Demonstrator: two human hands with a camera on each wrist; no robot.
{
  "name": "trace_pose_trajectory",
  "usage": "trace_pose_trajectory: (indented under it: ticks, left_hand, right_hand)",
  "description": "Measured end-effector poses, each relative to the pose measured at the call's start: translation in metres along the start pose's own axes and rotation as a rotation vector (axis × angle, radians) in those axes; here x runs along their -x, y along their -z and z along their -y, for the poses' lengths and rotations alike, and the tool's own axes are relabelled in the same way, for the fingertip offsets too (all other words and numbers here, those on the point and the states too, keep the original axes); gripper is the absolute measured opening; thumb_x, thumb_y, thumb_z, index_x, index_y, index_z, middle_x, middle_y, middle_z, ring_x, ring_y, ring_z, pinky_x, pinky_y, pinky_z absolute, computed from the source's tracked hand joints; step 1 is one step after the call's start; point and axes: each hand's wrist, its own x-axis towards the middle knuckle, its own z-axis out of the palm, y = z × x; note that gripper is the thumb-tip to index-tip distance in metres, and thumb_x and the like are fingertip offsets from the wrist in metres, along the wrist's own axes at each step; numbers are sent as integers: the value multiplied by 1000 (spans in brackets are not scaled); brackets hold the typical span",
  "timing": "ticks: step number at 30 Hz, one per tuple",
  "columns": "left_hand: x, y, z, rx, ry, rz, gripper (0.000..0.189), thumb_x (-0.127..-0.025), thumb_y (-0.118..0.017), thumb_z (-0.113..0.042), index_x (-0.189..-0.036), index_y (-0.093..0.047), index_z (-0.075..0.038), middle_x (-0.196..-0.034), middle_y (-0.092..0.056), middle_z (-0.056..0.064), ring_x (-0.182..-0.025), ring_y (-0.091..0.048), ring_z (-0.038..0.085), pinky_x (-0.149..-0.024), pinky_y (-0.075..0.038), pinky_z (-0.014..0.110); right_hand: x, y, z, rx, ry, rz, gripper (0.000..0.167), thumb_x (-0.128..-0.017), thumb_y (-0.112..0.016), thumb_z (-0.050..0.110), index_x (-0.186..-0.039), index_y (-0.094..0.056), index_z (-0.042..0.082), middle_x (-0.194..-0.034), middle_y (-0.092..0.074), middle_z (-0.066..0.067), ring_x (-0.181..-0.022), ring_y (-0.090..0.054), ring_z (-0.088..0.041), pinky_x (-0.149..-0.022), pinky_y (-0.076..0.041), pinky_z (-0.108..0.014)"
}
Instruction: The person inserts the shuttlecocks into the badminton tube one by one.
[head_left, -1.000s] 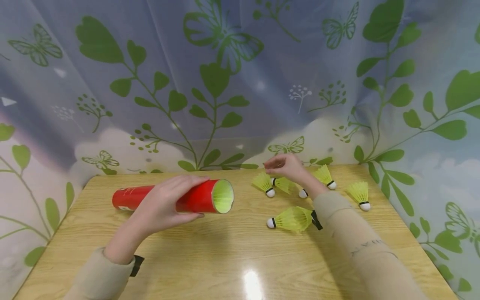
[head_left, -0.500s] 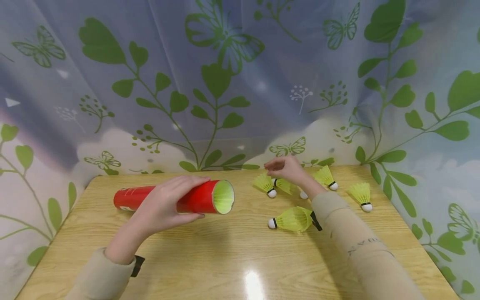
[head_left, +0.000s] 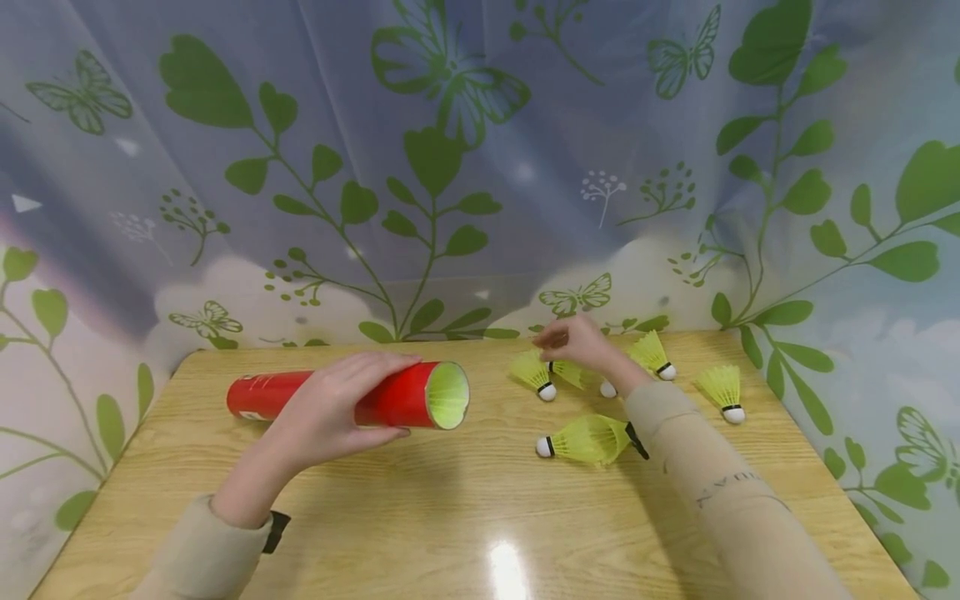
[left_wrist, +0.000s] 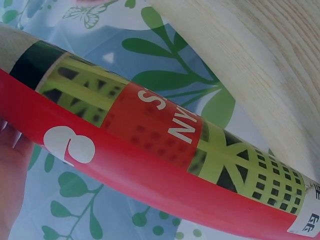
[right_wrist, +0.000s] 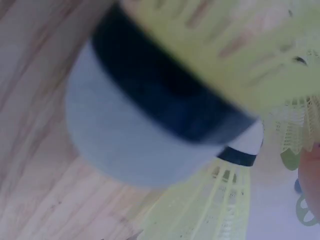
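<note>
From my end, the left hand point(head_left: 333, 408) is wrapped around a red tube point(head_left: 401, 396), held sideways at the left of the table point(head_left: 450, 517). Yellow netting shows in its mouth and through its clear strip; I can't count the shuttlecocks inside. The right hand point(head_left: 577, 343) is at a loose shuttlecock point(head_left: 531, 372); its fingertips are too obscured to tell whether they pinch. The right sleeve point(head_left: 675, 433) partly hides another shuttlecock point(head_left: 608, 389).

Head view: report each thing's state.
Red tube: held sideways, right end uncapped.
Left hand: gripping the tube.
Leftmost shuttlecock: tip toward the wearer.
Right hand: at that shuttlecock, grip unclear.
Second back-row shuttlecock: lying, tip left.
Mostly hidden shuttlecock: only tip clear.
Back-right shuttlecock: lying, tip toward the wearer.
Rightmost shuttlecock: lying, tip toward the wearer.
Front shuttlecock: lying, tip left.
</note>
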Motion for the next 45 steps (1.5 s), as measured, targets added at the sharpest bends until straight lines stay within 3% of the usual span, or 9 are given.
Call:
trace_pose_trajectory:
  ticks: [14, 26, 34, 41, 45]
  left_hand:
    - [-1, 1, -2, -3, 3, 1, 82, -68, -101, -22, -140, -64, -11, -130, -74, 7, -119, -71, 29, -96, -63, 53]
    - [0, 2, -2, 2, 13, 0, 83, -68, -100, -21, -141, -63, -11, -130, -74, 7, -119, -71, 28, -96, -63, 52]
    - [0, 4, -2, 0, 17, 2, 83, -68, -101, -22, -141, -63, -11, -130, -74, 7, -118, -71, 29, -95, -63, 51]
    - [-1, 5, -1, -12, 20, -1, 83, -68, -101, -23, -141, -62, -11, -129, -74, 8, -117, -71, 29, -94, -63, 51]
    - [-1, 4, -1, -13, 17, -3, 83, -68, -100, -22, -141, -63, -11, -129, -74, 8, -116, -71, 29, -94, -63, 51]
  right_hand:
    - [6, 12, 0, 67, 23, 0, 14, -95, -78, 6, -108, -81, 0, -105, -81, -16, -95, -78, -27, -86, -66, -37]
    - [16, 33, 20, 110, 22, -22, 12, -97, -77, 10, -106, -82, 3, -107, -81, -16, -96, -77, -31, -85, -64, -41]
    - [25, 43, 26, 77, 77, -99, 9, -97, -76, 8, -102, -81, 4, -100, -80, -14, -92, -73, -42, -73, -58, -27]
    - [38, 51, 44, 77, 49, -156, 13, -98, -77, 14, -105, -81, 4, -99, -80, -14, -83, -72, -24, -72, -57, -26]
    - [47, 52, 54, 52, 50, -197, 13, -98, -77, 14, -105, -81, 4, -96, -80, -13, -81, -72, -22, -71, -57, -25]
